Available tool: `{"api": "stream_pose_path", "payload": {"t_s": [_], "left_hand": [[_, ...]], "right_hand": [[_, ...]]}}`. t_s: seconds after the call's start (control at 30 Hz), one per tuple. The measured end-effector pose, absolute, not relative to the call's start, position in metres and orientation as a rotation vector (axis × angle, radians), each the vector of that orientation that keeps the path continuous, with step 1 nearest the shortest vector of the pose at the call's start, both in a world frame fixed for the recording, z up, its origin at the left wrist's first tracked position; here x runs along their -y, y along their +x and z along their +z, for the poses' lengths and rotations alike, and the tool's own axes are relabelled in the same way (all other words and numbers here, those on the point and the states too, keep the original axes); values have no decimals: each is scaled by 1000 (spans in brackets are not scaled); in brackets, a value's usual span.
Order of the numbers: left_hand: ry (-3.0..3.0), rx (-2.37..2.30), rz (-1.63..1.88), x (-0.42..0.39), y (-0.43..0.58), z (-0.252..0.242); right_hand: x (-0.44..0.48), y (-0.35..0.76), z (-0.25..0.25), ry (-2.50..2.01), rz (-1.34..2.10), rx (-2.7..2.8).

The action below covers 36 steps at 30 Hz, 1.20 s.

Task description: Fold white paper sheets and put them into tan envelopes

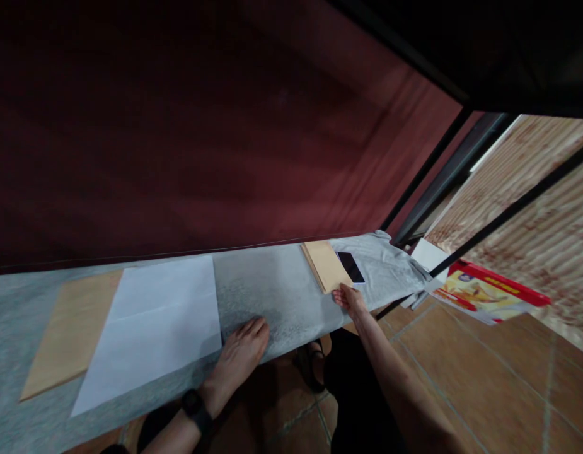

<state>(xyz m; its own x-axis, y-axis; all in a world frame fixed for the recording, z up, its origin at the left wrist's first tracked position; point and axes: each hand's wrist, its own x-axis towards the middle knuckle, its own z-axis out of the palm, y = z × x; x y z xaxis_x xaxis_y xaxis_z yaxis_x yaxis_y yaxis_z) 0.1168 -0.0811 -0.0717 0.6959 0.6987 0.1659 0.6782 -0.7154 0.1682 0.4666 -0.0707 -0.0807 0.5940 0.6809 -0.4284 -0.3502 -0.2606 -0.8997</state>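
Observation:
On the grey cloth, my right hand [350, 299] pinches the near corner of a small stack of tan paper envelopes [326, 265], thumb and fingers closed on it. A dark-screened phone [352, 267] lies just beyond, against the stack's right side. My left hand [246, 343], with a black watch [195, 408] at the wrist, rests palm down on the cloth with its fingers laid out. It is beside the right edge of a large white sheet [163, 321] that has a crease across it. The sheet partly covers a larger tan paper piece [78, 321] at the left.
The grey cloth [272, 277] covers a long narrow surface against a dark red fabric wall [225, 145]. Black frame bars [428, 164] rise at the right. A red and yellow box [490, 293] stands on the tiled floor [484, 366], near a corrugated wall [527, 208].

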Motion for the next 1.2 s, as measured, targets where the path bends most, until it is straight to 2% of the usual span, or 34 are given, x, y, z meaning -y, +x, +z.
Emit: {"api": "stream_pose_path", "payload": {"t_s": [0.4,0.6,0.7,0.77,0.93,1.1,1.2], "left_hand": [[2820,-1146,429,80,113,-74],[2781,-1249,822,69,96,-76],[2846,-1068,1023,71,87,-66],[2899,-907,1100,78,84,-58],[2877,-783,1347,89,82,-47],[2575,-1056,1537,63,59,-37],[2153,-1363,1725,40,35,-33]], "right_hand": [[85,461,-78,-1573,1040,358],[89,416,-78,-1505,1243,564],[80,370,-80,-1498,1325,932],[65,332,-79,-1629,1197,1354],[17,232,-79,-1718,1007,1652],[2,162,-77,-1900,820,1797],[4,144,-73,-2000,743,1829]]}}
